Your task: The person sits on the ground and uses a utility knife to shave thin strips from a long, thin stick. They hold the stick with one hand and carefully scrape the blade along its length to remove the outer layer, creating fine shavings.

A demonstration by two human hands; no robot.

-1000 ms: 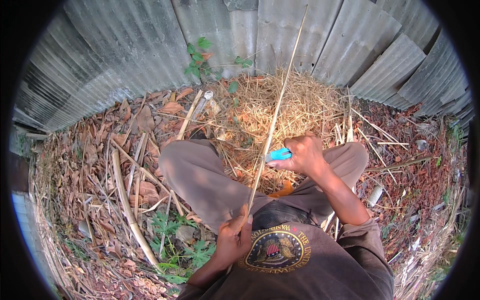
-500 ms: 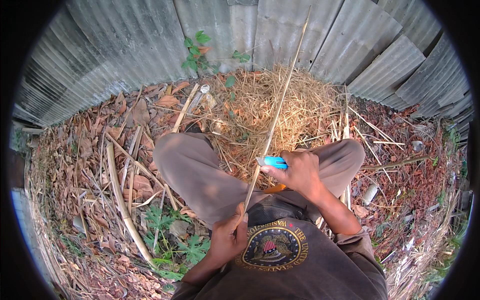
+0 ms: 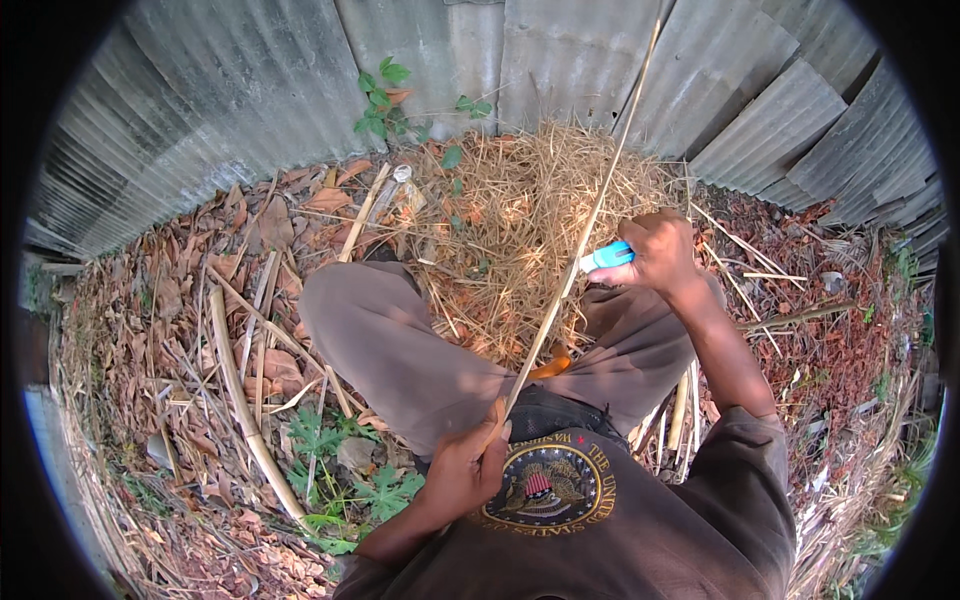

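A long, thin bamboo strip (image 3: 611, 180) slants from my lap up past the straw heap, its far tip in front of the metal fence. My left hand (image 3: 465, 468) is closed around its near end, close to my shirt. In my right hand (image 3: 655, 252) is a blue utility knife (image 3: 607, 257), the fingers wrapped about its handle. Its blade rests against the strip about midway along, where a thin sliver seems to lift off the edge. An orange curved object (image 3: 551, 364) lies at my lap, partly hidden by the strip.
Pale shavings (image 3: 540, 175) are heaped beyond my crossed legs (image 3: 385, 335). Bamboo poles (image 3: 238, 390) lie on dry leaves at the left, more sticks (image 3: 680, 412) at the right. A corrugated metal fence (image 3: 270, 80) encloses the far side. Green weeds (image 3: 388, 492) grow by my left elbow.
My right hand has slid the knife outward along the strip, up and to the right. The strip's far end has swung right. My left hand keeps its hold.
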